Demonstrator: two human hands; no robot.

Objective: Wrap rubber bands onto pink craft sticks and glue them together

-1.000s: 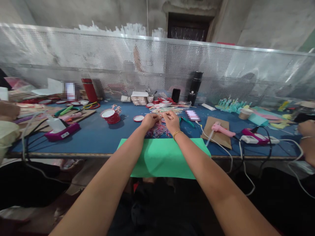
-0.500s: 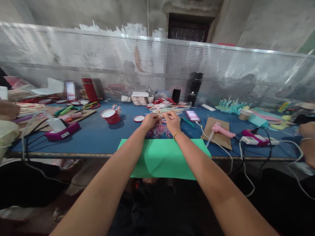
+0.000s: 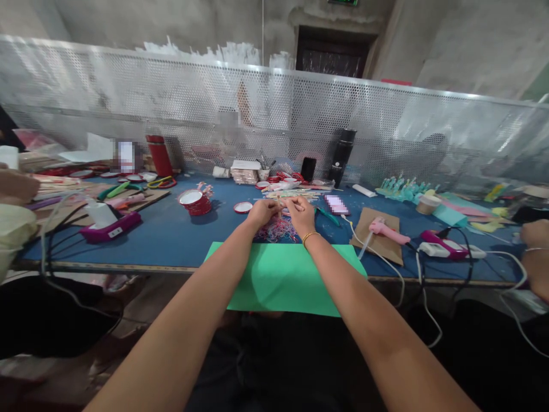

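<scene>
Two hands met above the far edge of the green sheet [image 3: 285, 274], the left hand [image 3: 261, 212] and the right hand [image 3: 301, 214] pressed close together with their fingertips pinching a small thin piece [image 3: 282, 202] between them; it was too small to tell just what it was. It was held up off the desk [image 3: 171, 234], just beyond the green sheet and right over the heap of coloured rubber bands [image 3: 277, 231], probably so that loose bands stayed within easy reach beneath the fingers. The green sheet itself lay flat with its near part hanging over the desk's front edge, seemingly as a clean working mat. Beyond the sheet, past the hands, lay a scatter of thin sticks [image 3: 295, 191], and to the left of it stood a red round tin [image 3: 194, 202] and a small red lid [image 3: 242, 207]. To the right of the sheet a pink glue gun [image 3: 386, 230] rested on a piece of cardboard [image 3: 380, 236], likely to keep drips off the desk, its white cable trailing over the front edge. Farther right of the sheet, another person's hand [image 3: 534, 234] rested at the desk's end.
</scene>
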